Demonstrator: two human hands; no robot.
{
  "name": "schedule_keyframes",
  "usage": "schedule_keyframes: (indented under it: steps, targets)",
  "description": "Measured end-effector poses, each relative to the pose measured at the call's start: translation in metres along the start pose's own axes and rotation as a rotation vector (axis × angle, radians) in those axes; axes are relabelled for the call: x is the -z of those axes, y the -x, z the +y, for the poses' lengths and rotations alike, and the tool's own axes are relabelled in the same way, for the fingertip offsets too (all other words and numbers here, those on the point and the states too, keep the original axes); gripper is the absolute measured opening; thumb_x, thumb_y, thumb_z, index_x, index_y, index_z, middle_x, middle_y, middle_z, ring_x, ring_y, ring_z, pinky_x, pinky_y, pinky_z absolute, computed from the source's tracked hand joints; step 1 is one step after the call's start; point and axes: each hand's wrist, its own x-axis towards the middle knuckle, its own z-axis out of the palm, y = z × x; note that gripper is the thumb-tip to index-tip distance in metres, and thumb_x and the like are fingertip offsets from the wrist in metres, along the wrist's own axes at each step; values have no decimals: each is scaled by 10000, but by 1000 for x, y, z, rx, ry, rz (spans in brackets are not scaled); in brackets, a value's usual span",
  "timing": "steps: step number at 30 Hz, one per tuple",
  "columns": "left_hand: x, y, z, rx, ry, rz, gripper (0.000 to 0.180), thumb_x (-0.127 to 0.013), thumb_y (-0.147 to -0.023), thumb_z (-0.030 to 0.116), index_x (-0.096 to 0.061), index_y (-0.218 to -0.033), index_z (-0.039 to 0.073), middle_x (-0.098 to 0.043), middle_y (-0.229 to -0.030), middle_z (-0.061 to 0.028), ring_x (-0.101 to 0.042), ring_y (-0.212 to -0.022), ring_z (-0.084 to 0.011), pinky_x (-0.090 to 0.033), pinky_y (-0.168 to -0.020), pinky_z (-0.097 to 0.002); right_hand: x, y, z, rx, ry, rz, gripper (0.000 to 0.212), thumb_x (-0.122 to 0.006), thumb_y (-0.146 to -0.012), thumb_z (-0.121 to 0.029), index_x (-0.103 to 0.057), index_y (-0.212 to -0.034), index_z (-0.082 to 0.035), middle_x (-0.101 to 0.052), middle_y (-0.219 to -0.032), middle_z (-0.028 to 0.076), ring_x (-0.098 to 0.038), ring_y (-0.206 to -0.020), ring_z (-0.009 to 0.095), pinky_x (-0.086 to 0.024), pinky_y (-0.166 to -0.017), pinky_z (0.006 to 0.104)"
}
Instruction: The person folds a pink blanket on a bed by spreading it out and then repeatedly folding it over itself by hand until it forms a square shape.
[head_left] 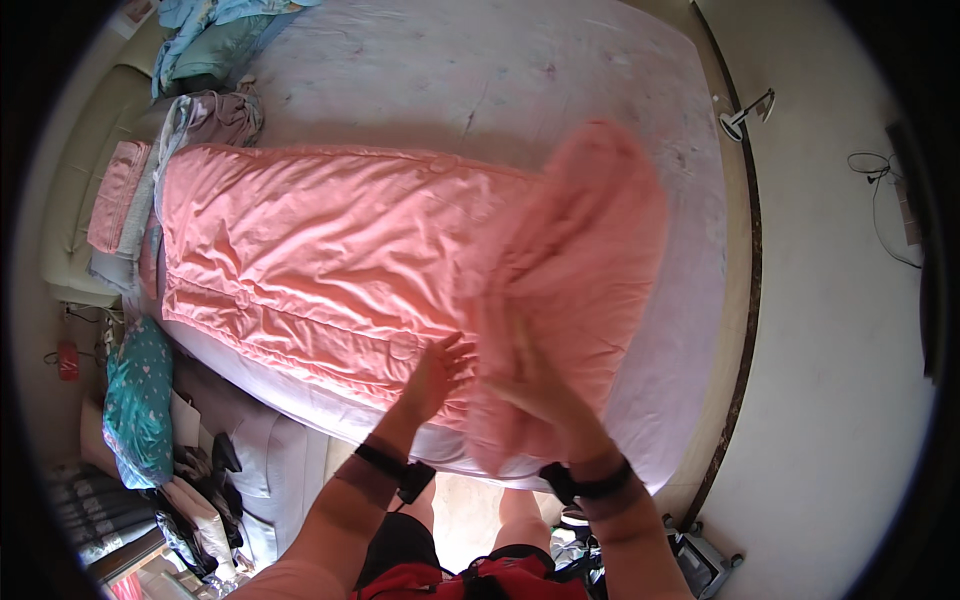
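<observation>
A pink quilt (320,240) lies wrinkled across the bed, and its right end is raised into a fold (590,210) that is blurred by motion. My left hand (432,378) is just over the quilt's near edge, fingers apart and holding nothing. Against the near part of the fold is my right hand (540,388). Its fingers look stretched out along the cloth, though blur softens them. Both wrists wear black straps.
The bed has a pale patterned sheet (400,60). Folded cloths (120,195) and bedding (215,45) lie by the cream headboard (85,190). A teal pillow (140,405) and piled clothes are at left. A white lamp (735,125) stands beyond the bed's right edge.
</observation>
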Motion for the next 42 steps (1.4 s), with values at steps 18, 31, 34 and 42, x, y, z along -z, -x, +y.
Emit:
schedule_keyframes:
  steps: [18, 31, 34, 42]
  targets:
    - [40, 15, 37, -1, -451, -63, 739, -655, -707, 76, -234, -1312, 29, -442, -1200, -111, -432, -1094, -197, -378, -889, -279, 24, 16, 73, -313, 812, 334, 933, -707, -631, -364, -177, -1364, -135, -78, -1374, 273, -124, -1262, 432, -202, -1011, 479]
    - [44, 49, 9, -155, -953, 199, 720, -689, -683, 163, -291, -1260, 1, -500, -1126, -182, -487, -1060, -291, -404, -875, -341, 1, 46, 67, -623, 763, 208, 1132, -742, -535, -430, -9, -1380, -255, 124, -1410, 187, 55, -1289, 428, -198, -893, 676]
    - [49, 42, 6, -324, -1019, 200, 712, -682, -648, 86, -304, -1246, 0, -501, -1117, -177, -475, -1069, -302, -391, -891, -346, -12, 54, 51, -749, 779, 53, 1199, -757, -498, -458, 21, -1380, -228, 140, -1403, 200, 80, -1286, 430, -206, -900, 665]
    - [11, -46, 65, -144, -700, 353, 862, -682, -676, 312, -203, -1300, -39, -468, -1155, -209, -470, -1079, -281, -420, -841, -331, -13, 58, 70, -774, 901, 7, 1273, -746, -456, -545, 43, -1378, -159, 142, -1391, 238, 96, -1276, 454, -208, -894, 668]
